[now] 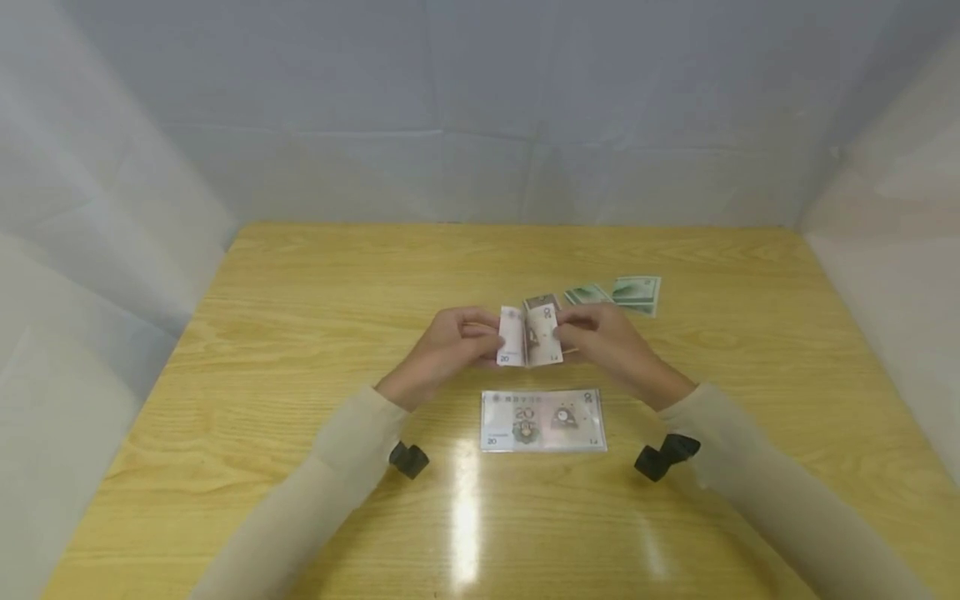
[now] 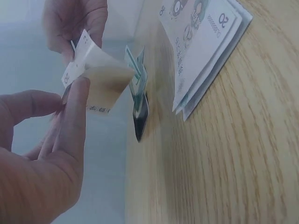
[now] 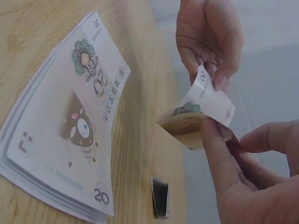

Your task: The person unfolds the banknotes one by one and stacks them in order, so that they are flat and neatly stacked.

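Note:
A folded pale 20 banknote (image 1: 531,335) is held above the table between both hands. My left hand (image 1: 480,337) pinches its left end and my right hand (image 1: 573,333) pinches its right end. In the left wrist view the left hand (image 2: 70,100) has thumb and finger on the bent banknote (image 2: 96,74), with the right hand (image 2: 74,21) beyond it. In the right wrist view the right hand (image 3: 219,140) holds the creased banknote (image 3: 196,116), and the left hand (image 3: 208,37) grips its far corner. A flat stack of 20 notes (image 1: 542,420) lies just below the hands.
Green notes (image 1: 622,293) lie fanned on the wooden table (image 1: 300,333) behind my right hand. The stack of notes (image 2: 205,46) (image 3: 70,126) is slightly fanned at its edges. Pale screens wall the table on three sides. Black wrist cameras (image 1: 408,459) sit on both forearms.

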### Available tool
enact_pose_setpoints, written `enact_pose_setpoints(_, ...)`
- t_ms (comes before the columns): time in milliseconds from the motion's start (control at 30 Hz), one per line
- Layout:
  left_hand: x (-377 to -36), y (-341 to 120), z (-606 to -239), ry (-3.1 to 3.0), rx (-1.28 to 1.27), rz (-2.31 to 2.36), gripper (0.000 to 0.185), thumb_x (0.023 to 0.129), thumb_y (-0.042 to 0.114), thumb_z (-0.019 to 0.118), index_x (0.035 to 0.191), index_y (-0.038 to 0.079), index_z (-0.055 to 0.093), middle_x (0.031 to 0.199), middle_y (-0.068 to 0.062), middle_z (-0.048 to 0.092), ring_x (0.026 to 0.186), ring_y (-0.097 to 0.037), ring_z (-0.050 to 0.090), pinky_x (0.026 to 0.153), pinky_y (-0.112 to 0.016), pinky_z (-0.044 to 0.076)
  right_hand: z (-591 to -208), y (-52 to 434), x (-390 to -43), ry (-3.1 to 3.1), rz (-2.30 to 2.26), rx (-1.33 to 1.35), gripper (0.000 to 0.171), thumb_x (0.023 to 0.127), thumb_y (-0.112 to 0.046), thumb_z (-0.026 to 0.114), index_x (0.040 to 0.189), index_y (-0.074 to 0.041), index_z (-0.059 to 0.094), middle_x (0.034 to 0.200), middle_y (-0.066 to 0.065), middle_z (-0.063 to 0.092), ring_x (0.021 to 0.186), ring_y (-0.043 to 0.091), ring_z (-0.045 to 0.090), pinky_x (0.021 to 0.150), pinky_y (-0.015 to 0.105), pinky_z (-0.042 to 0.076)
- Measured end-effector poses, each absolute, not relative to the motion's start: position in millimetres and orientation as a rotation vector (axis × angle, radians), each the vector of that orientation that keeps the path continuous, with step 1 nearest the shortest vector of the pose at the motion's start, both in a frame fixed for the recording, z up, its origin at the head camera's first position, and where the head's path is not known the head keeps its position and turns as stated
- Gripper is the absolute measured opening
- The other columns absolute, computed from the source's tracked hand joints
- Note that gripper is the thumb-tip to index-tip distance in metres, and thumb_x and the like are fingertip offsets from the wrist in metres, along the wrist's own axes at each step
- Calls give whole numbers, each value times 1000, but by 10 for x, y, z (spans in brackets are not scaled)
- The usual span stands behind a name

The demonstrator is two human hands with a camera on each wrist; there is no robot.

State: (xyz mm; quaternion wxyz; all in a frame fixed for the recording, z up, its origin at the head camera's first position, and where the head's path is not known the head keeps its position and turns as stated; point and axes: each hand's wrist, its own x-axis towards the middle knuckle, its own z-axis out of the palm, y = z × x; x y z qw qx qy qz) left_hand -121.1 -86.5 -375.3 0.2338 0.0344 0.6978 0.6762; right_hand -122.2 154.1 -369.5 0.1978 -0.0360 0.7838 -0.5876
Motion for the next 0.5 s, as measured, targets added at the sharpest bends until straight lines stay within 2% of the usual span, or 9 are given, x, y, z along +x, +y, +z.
enact_pose_setpoints(200, -1148, -942, -3761, 1936, 79, 1822, 25, 96, 1, 63, 120, -7, 60, 106, -21, 72, 90, -29, 72, 95, -52, 57, -3716, 1645, -1184, 2199, -1625, -103, 34, 100, -11, 59, 127, 9, 59, 121, 23, 64, 103, 30, 67, 90, 39, 60)
enact_pose_setpoints(333, -1119, -977, -3774, 1930, 56, 1807, 26, 96, 1, 64, 121, -6, 60, 105, -20, 73, 92, -33, 72, 94, -49, 58, -3711, 1711, -1160, 2207, -1615, -116, 33, 99, -9, 61, 125, 11, 60, 117, 23, 65, 100, 28, 68, 88, 38, 61)
enact_pose_setpoints(500, -1095, -1008, -3796, 1928, 44, 1792, 25, 95, -1, 65, 119, -5, 60, 104, -20, 73, 88, -30, 73, 91, -46, 60, -3713, 1803, -1129, 2225, -1575, -138, 32, 98, -10, 65, 122, 11, 62, 116, 22, 63, 98, 26, 68, 87, 37, 61)
